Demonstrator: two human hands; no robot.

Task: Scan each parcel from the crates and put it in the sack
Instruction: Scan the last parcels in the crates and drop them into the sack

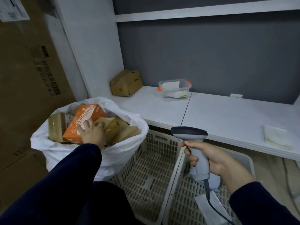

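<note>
Left grip point(93, 133) rests spread on an orange box point(84, 120) in the sack point(120, 153); right grip point(212, 157) clasps the scanner point(190, 133) over a crate point(183, 200) holding parcels point(216, 210).

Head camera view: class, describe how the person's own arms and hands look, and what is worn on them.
The left hand and the right hand are bare: no gloves, rings or watch show. The plain dark navy fabric left sleeve and the matching right sleeve are long, without visible markings, and end near the wrist.
</note>
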